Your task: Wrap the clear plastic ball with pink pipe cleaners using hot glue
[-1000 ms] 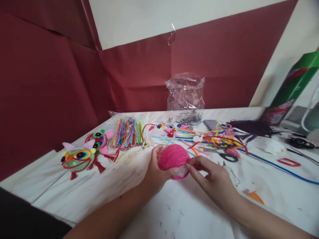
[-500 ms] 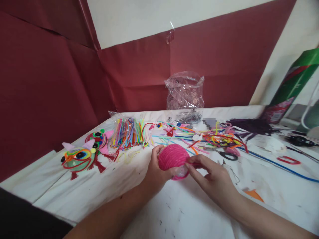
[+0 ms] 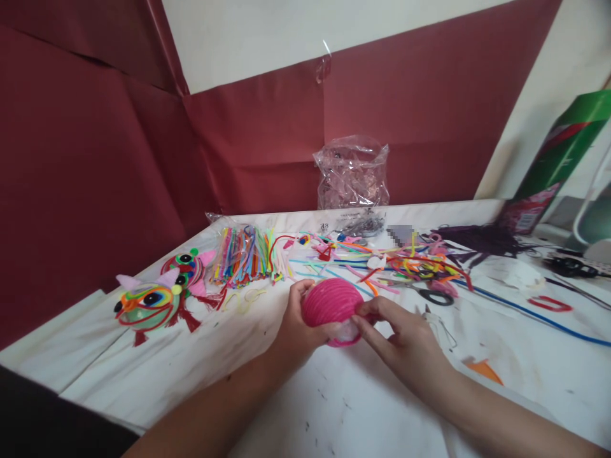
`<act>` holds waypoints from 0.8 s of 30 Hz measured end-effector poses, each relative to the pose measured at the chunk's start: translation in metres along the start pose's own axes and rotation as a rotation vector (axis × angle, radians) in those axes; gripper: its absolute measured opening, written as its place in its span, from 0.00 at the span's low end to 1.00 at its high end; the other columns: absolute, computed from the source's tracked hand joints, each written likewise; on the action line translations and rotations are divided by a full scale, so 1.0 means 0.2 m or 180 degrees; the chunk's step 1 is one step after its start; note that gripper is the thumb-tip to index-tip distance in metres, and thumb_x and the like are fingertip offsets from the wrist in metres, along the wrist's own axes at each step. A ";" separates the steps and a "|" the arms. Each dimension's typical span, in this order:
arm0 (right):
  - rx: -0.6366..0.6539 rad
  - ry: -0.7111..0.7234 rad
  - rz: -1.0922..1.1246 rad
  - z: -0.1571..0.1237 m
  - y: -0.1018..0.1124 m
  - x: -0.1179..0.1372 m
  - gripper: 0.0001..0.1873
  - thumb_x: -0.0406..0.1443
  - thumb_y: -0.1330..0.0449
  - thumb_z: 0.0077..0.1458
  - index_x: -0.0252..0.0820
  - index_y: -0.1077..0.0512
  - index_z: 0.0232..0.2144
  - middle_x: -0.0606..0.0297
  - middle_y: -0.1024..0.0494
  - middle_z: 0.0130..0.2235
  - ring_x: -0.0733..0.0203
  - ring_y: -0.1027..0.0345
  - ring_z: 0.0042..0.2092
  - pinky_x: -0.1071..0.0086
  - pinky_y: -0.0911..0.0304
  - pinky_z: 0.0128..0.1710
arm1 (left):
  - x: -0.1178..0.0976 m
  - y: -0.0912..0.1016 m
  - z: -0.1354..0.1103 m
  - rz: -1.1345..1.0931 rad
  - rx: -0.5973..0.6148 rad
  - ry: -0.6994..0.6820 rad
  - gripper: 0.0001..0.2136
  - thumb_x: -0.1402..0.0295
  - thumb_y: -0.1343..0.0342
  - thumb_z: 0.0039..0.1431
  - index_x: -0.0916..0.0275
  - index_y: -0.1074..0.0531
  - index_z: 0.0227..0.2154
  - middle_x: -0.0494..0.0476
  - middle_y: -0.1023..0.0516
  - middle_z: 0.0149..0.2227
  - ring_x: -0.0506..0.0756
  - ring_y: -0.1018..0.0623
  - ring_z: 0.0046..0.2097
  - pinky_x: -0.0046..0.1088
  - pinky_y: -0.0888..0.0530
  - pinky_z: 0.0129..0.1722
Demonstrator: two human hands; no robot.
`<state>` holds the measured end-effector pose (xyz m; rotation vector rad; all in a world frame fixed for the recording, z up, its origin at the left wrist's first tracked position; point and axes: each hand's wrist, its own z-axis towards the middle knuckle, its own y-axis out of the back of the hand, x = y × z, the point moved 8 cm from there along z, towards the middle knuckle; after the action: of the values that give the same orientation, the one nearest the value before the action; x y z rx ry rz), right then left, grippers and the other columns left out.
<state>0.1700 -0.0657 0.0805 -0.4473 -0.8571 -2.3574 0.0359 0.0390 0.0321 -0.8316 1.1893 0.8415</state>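
Little has moved — pink ball (image 3: 329,302) cupped in left hand (image 3: 296,327).

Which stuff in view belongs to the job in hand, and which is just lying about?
In hand:
- round pink ridged ball
- left hand, cupping it
- right hand, pinching at its edge

Lying about, judging by no hand contact:
- multicoloured bundle of thin sticks
- black-handled scissors
- dark purple strand heap
- crinkled clear plastic bag

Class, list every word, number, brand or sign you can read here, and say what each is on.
"8K", probably: on the white surface at the back.
Small print to its right: too small to read.
Markings on the green package: too blurred to read.
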 end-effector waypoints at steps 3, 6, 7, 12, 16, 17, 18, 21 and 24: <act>-0.0027 0.0094 -0.0019 0.00 0.01 0.02 0.05 0.35 0.44 0.58 0.44 0.30 0.30 0.65 0.21 0.27 0.62 0.26 0.26 0.73 0.36 0.18 | -0.01 0.00 -0.01 0.0225 -0.0066 -0.0039 0.36 0.65 0.28 0.29 0.58 0.38 0.45 0.60 0.32 0.48 0.64 0.28 0.49 0.38 0.28 0.46; -0.0089 0.0108 -0.0053 0.00 0.02 0.02 0.04 0.36 0.44 0.59 0.44 0.31 0.32 0.65 0.21 0.28 0.62 0.26 0.27 0.74 0.37 0.17 | -0.03 0.01 -0.01 0.0295 -0.0115 -0.0052 0.37 0.65 0.28 0.29 0.58 0.38 0.47 0.60 0.32 0.49 0.64 0.28 0.49 0.39 0.28 0.46; -0.0114 0.0131 -0.0070 0.00 0.02 0.02 0.04 0.36 0.44 0.59 0.45 0.31 0.32 0.65 0.21 0.28 0.62 0.26 0.27 0.74 0.37 0.17 | -0.03 0.01 -0.01 0.0308 -0.0125 -0.0062 0.38 0.65 0.29 0.29 0.58 0.38 0.48 0.60 0.33 0.49 0.64 0.28 0.49 0.39 0.28 0.46; -0.0167 0.0290 -0.0113 0.00 0.04 0.03 0.05 0.34 0.44 0.60 0.44 0.31 0.30 0.65 0.22 0.27 0.63 0.27 0.27 0.75 0.40 0.15 | -0.03 0.00 -0.01 0.0345 -0.0009 -0.0053 0.38 0.64 0.30 0.31 0.58 0.39 0.49 0.59 0.33 0.49 0.62 0.27 0.47 0.39 0.27 0.45; -0.0109 0.0378 -0.0126 0.00 0.03 0.04 0.05 0.33 0.43 0.60 0.44 0.32 0.30 0.65 0.23 0.27 0.63 0.28 0.27 0.76 0.41 0.15 | -0.03 0.00 -0.01 0.0326 0.0009 -0.0112 0.40 0.64 0.29 0.31 0.57 0.40 0.51 0.59 0.33 0.51 0.62 0.27 0.49 0.39 0.27 0.47; -0.0097 0.0401 -0.0126 0.00 0.03 0.04 0.05 0.33 0.44 0.60 0.44 0.32 0.31 0.65 0.24 0.27 0.63 0.28 0.27 0.76 0.41 0.15 | -0.02 0.00 -0.01 0.0291 0.0018 -0.0102 0.41 0.64 0.29 0.31 0.57 0.40 0.51 0.59 0.33 0.51 0.62 0.27 0.49 0.39 0.27 0.48; -0.0086 0.0424 -0.0121 0.00 0.03 0.05 0.05 0.32 0.44 0.60 0.44 0.32 0.31 0.65 0.24 0.27 0.63 0.28 0.27 0.76 0.41 0.15 | -0.02 0.00 -0.01 0.0246 0.0025 -0.0085 0.41 0.65 0.29 0.31 0.57 0.41 0.52 0.59 0.33 0.51 0.62 0.27 0.49 0.38 0.27 0.48; -0.0086 0.0473 -0.0092 0.00 0.03 0.05 0.05 0.32 0.44 0.60 0.43 0.32 0.31 0.65 0.25 0.27 0.63 0.28 0.27 0.76 0.40 0.16 | 0.00 -0.01 -0.01 0.0134 0.0047 -0.0032 0.41 0.65 0.28 0.30 0.57 0.40 0.51 0.59 0.33 0.51 0.62 0.26 0.49 0.38 0.27 0.46; -0.0055 0.0518 -0.0105 0.00 0.02 0.05 0.05 0.31 0.44 0.60 0.43 0.33 0.31 0.65 0.26 0.27 0.63 0.29 0.27 0.75 0.40 0.16 | 0.02 -0.01 -0.01 0.0160 0.0028 0.0023 0.39 0.65 0.28 0.29 0.57 0.40 0.48 0.60 0.32 0.50 0.62 0.26 0.48 0.39 0.27 0.45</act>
<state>0.1647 -0.0721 0.0874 -0.2458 -0.7742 -2.3949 0.0369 0.0362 0.0288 -0.8009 1.2237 0.8744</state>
